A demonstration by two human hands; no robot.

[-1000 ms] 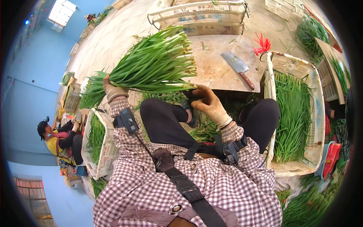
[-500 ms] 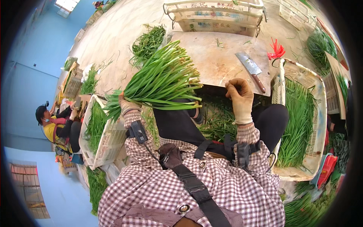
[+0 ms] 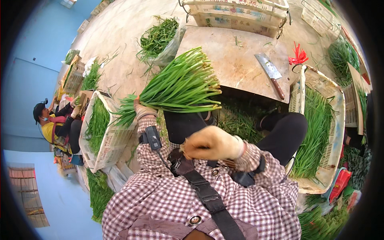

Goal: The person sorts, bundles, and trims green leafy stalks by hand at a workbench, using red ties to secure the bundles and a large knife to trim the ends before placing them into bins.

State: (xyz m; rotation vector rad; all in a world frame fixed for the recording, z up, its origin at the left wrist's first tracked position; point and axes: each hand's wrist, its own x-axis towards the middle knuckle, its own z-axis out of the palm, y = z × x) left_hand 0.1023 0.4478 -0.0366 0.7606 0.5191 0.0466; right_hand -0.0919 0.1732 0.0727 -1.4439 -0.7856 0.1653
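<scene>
The left hand point(image 3: 145, 110) clasped the greens point(image 3: 182, 86), probably light, bendy, best held mid-stalk; the right hand point(image 3: 215, 144) was apart, grip unclear.

The table point(image 3: 236, 60) is tan with brown staining. On it, the knife point(image 3: 272, 74) pairs a silver-grey blade with a reddish-brown handle. At the table's left, the bundle point(image 3: 176, 86) is bright green — paling to whitish green with brownish tips at the end nearest the table. Right of the table, strips point(image 3: 298, 55) glow red, and a crate point(image 3: 322, 82) is grubby cream-white. On the table's near side, the right hand point(image 3: 212, 144) is gloved in cream, the shirt point(image 3: 160, 188) checked purplish-brown and white, the trousers point(image 3: 292, 126) black. Far left of the table, the wall point(image 3: 32, 92) is light blue.
</scene>
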